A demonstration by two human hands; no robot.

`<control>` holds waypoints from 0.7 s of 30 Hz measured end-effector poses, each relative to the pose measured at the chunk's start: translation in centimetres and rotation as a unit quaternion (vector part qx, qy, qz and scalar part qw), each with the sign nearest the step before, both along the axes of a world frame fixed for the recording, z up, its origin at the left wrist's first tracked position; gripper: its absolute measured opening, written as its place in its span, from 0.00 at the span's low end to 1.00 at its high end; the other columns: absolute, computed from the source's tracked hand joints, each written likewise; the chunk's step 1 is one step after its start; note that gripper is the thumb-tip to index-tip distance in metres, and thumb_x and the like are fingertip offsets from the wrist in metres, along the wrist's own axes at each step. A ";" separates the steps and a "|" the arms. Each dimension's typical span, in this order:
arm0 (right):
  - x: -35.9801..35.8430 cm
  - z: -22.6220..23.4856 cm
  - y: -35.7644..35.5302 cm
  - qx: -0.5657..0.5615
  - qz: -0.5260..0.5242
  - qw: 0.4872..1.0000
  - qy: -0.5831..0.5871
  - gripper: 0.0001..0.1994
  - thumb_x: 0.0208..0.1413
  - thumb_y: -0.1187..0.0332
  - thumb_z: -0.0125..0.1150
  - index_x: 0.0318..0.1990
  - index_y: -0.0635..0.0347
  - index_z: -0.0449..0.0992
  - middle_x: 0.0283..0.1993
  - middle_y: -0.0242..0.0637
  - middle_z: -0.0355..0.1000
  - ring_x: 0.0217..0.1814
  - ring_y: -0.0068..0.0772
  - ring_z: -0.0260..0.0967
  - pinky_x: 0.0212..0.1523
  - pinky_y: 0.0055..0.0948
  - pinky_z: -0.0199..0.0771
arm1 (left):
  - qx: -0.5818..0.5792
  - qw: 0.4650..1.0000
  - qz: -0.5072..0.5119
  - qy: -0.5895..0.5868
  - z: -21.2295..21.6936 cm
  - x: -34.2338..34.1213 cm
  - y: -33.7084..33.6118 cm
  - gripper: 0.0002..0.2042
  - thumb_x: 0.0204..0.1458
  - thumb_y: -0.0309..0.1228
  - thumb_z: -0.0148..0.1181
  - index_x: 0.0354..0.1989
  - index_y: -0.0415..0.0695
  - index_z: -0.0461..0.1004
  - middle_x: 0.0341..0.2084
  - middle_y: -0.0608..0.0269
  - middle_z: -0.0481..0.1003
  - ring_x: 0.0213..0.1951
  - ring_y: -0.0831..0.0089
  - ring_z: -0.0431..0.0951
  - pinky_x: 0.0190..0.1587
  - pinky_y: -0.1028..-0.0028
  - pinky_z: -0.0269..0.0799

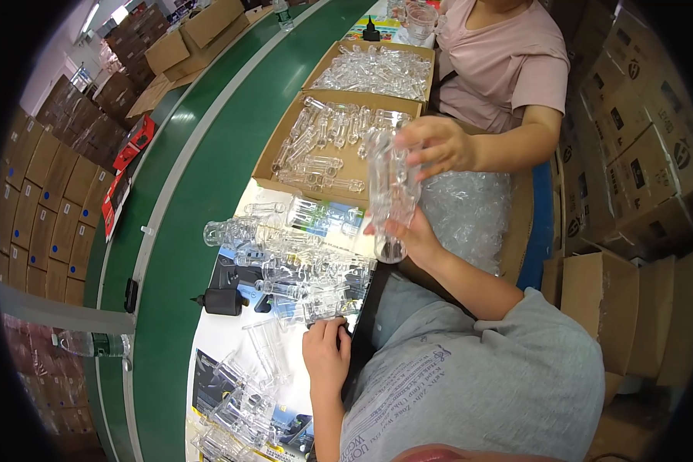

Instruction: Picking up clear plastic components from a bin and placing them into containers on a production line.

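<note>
Clear plastic tube-shaped parts point(383, 185) are held upright in a bunch by my right hand point(412, 235), which is closed round their lower end. A co-worker's hand point(437, 146) touches the upper end of the same bunch. How many parts it has I cannot tell. My left hand point(328, 350) rests at the table's near edge with bent fingers, by a small dark thing that I cannot make out. Right beyond it lies a row of clear plastic tubes point(292, 266). More clear tubes point(239, 400) lie to its left, on printed sheets.
A black dropper bottle point(222, 301) lies beside the tubes. Two cardboard trays of clear parts point(323, 142) point(373, 71) stand farther off. Clear plastic bags point(466, 212) fill a carton on the right. A green conveyor point(185, 200) runs along the left. The co-worker in pink point(500, 65) sits ahead.
</note>
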State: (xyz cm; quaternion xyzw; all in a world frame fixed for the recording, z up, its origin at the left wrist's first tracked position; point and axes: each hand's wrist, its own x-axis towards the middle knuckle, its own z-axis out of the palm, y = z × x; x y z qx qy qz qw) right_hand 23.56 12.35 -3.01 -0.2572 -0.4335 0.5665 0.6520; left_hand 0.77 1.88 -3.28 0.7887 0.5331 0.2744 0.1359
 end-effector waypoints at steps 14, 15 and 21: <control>1.2 -0.6 1.4 -0.053 -0.013 0.997 -0.054 0.14 0.56 0.65 0.55 0.48 0.61 0.67 0.36 0.33 0.71 0.36 0.22 0.68 0.38 0.22 0.69 | -0.007 1.000 -0.001 -0.005 0.0 0.0 -0.1 0.06 0.44 0.23 0.56 0.32 0.44 0.73 0.25 0.61 0.70 0.28 0.62 0.69 0.32 0.67 0.61; 0.5 -0.8 1.2 -0.042 0.019 0.993 -0.110 0.12 0.55 0.66 0.57 0.44 0.61 0.70 0.32 0.31 0.71 0.32 0.19 0.67 0.34 0.20 0.68 | -0.011 1.000 0.002 -0.001 0.0 0.1 -0.1 0.06 0.44 0.23 0.56 0.32 0.44 0.73 0.25 0.61 0.69 0.28 0.62 0.69 0.32 0.67 0.61; -1.9 -0.5 0.2 0.042 0.029 0.934 -0.355 0.06 0.53 0.68 0.57 0.36 0.59 0.73 0.27 0.30 0.71 0.28 0.16 0.66 0.30 0.20 0.67 | -0.012 1.000 0.002 -0.005 0.0 -0.1 -0.1 0.06 0.44 0.23 0.56 0.31 0.44 0.73 0.24 0.61 0.69 0.27 0.62 0.69 0.32 0.68 0.61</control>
